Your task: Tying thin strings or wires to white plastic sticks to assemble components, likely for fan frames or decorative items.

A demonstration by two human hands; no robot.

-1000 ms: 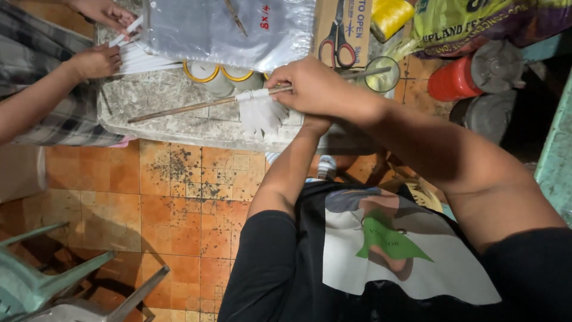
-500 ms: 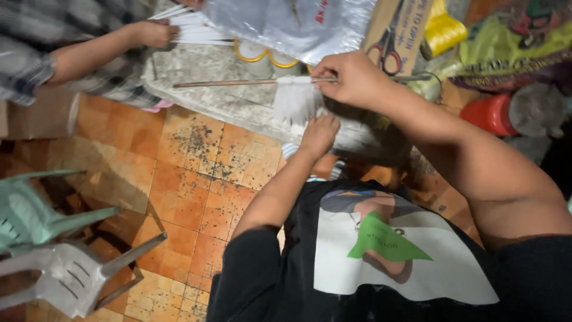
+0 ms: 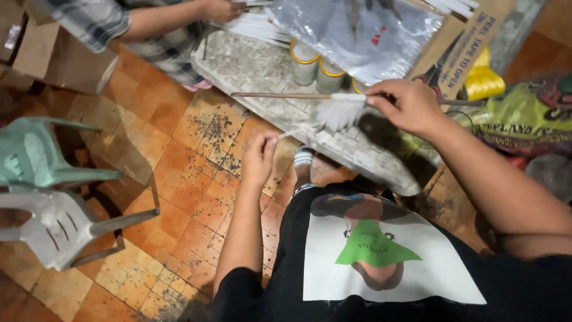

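The right hand (image 3: 405,107) is closed in a pinch on a thin brown wooden stick (image 3: 280,95), fingers and thumb grasping it just past a white fringed plastic tuft (image 3: 339,112) bound around the shaft; the stick lies nearly level above a low grey concrete slab (image 3: 250,65), its free end pointing left across the slab; the left hand (image 3: 259,158) sits lower, near the slab's front edge, fingers curled and pinched on a thin white strand (image 3: 298,132) that runs up to the tuft, which hangs between the two hands; beyond the stick stand two pale cylindrical cans with yellow rims (image 3: 316,64), partly covered by a clear crinkled plastic bag (image 3: 357,30); to the right of the bag lies a flat brown cardboard box (image 3: 471,42), with a roll of yellow twine (image 3: 482,80) just beside it and a green printed sack (image 3: 530,119) further right; at the top, another person's hand (image 3: 220,9), on an arm in a plaid sleeve (image 3: 89,21), rests on a stack of white strips (image 3: 256,27) at the slab's far edge; the floor is worn orange tile (image 3: 149,137), speckled dark; on the left stand a green plastic chair (image 3: 36,161) and a grey plastic chair (image 3: 53,223), touching one another.
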